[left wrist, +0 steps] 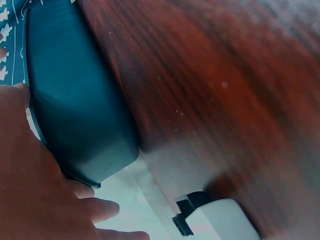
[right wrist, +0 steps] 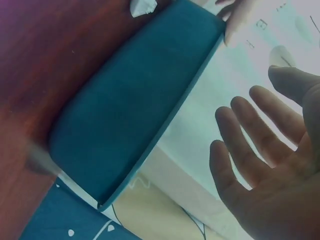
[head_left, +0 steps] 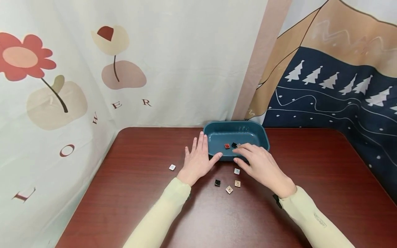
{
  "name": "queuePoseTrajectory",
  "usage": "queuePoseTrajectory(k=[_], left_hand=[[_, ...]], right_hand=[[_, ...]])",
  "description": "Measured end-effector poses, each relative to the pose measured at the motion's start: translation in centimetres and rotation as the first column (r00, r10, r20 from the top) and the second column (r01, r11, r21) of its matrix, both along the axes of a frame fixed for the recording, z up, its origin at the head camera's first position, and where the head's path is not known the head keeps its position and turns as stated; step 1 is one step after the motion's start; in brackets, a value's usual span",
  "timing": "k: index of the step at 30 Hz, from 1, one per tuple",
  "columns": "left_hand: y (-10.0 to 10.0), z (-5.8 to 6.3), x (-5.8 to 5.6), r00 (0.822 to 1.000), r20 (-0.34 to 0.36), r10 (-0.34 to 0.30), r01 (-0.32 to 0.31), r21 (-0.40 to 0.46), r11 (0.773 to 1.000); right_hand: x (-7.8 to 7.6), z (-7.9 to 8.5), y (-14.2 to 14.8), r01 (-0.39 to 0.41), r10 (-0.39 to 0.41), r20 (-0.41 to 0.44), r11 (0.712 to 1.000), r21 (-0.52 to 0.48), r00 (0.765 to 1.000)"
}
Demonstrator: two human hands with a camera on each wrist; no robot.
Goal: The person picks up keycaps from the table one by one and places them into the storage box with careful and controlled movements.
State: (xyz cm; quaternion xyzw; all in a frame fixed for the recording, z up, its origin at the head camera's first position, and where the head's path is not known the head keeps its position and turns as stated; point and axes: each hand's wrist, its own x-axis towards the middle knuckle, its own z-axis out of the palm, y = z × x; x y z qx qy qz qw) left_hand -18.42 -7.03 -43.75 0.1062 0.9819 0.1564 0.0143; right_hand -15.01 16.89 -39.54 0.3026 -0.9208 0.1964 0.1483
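A blue-teal plastic basin point(head_left: 214, 155) stands at the table's back edge, with a small red square piece point(head_left: 227, 146) and a black one point(head_left: 234, 145) inside; a pale one beside them is partly hidden. My left hand point(head_left: 196, 160) rests at the basin's left end, fingers straight, some of them touching its rim in the left wrist view. Over the basin's front right hovers my right hand point(head_left: 260, 165), its fingers loosely bent and holding nothing. In front lie a pale blue-white square piece point(head_left: 237, 171), a black piece point(head_left: 217, 183) and two beige pieces point(head_left: 237, 184).
A white square piece point(head_left: 172, 167) lies on the reddish-brown table point(head_left: 139, 206), left of my left hand. Directly behind the table hangs a printed curtain point(head_left: 180, 69), with a dark blue tree-patterned part at the right.
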Motion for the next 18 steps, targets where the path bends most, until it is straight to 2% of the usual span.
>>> queuePoseTrajectory(k=[5, 11, 18], left_hand=[[-0.1, -0.1, 0.0, 1.0, -0.006, 0.0, 0.0, -0.008, 1.0], [-0.1, -0.1, -0.1, 1.0, -0.007, 0.0, 0.0, -0.006, 1.0], [-0.1, -0.2, -0.1, 1.0, -0.003, -0.003, 0.003, -0.008, 1.0]], right_hand=[[1.0, -0.5, 0.1, -0.045, 0.045, -0.019, 0.999, 0.011, 0.999], [1.8, -1.3, 0.4, -0.12, 0.119, 0.023, 0.991, 0.051, 0.993], [2.3, -2.0, 1.1, -0.217, 0.209, 0.07, 0.966, 0.139, 0.975]])
